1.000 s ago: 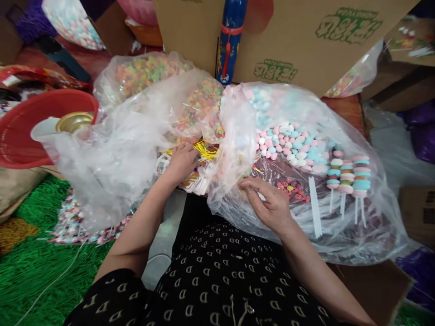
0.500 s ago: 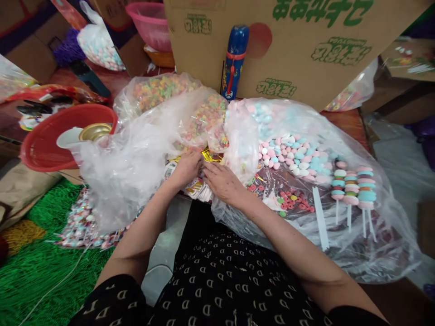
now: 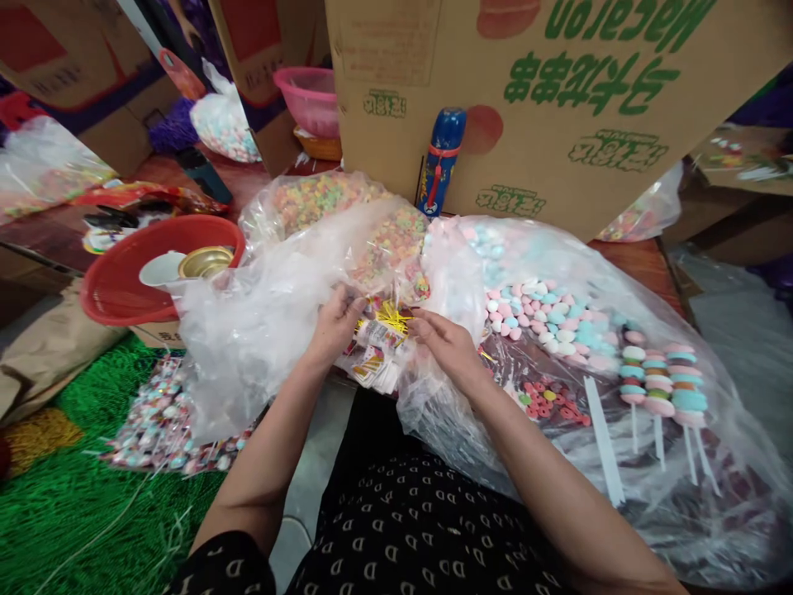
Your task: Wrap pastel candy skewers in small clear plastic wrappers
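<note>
Fingers (image 3: 350,307) of both hands pinch a small printed packet (image 3: 379,335) between two big clear bags.

Largest is the cardboard box (image 3: 557,99) behind; then the right bag of pastel candies (image 3: 557,314), the left bag of ring candies (image 3: 297,273), the red basin (image 3: 117,285). The left hand (image 3: 334,326) and right hand (image 3: 446,347) grip the packet's ends above a stack of labels (image 3: 375,372) and gold twist ties (image 3: 391,314).

Label stack (image 3: 375,364) at centre between both hands, basin (image 3: 117,285) at nine o'clock, cardboard box (image 3: 557,99) at twelve, skewered sweets (image 3: 660,376) at three.
</note>
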Demonstrator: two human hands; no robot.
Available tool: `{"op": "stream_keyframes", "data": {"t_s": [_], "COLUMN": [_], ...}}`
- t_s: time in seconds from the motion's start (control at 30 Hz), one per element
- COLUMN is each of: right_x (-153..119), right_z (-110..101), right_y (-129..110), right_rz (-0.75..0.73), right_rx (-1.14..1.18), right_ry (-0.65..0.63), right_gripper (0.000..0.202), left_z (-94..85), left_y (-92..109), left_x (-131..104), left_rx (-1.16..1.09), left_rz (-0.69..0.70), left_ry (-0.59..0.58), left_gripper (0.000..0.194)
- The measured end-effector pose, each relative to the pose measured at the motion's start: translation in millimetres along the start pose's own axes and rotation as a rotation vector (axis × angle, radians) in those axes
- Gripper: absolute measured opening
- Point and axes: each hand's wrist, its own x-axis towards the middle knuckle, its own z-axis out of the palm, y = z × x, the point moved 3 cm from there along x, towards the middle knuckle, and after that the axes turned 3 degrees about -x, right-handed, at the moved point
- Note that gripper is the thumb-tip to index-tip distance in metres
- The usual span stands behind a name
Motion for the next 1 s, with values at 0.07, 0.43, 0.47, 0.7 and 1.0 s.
{"op": "stream_keyframes", "data": {"t_s": [0.07, 0.43, 0.47, 0.7, 1.0], "right_x": [-2.5, -22.9, -26.3, -47.0, -67.3], "right_z": [-3.6, -40.4, -45.2, -73.6, -90.0], "right_y": [-6.1, -34.5, -35.1, -19.1, 2.4], "right_rz": [0.116, 0.036, 0.017, -0.045, -0.111], "right_rx": [0.253, 0.166, 0.115, -0.033, -0.05], "right_ry": [0.0, 0.104, 0.119, 0.13, 0.221], "right_gripper": [0.054, 0.046, 0.046, 0.048, 0.053], "left_z": [4.4, 53.4, 58.7, 77.4, 98.7], "left_y": [10.4, 36.6, 37.5, 41.2, 59.9], "left_x": [-7.9, -43.3, -45.0, -42.1, -48.8], "left_rx": [0.016, -0.55, -0.624, -0.614, -0.459], "left_rz": [0.038, -0.255, -0.294, -0.404, -0.343], "left_ry": [-0.059, -0.483, -0.532, -0.439, -0.545], "left_gripper": [0.025, 0.051, 0.055, 0.056, 0.06]}}
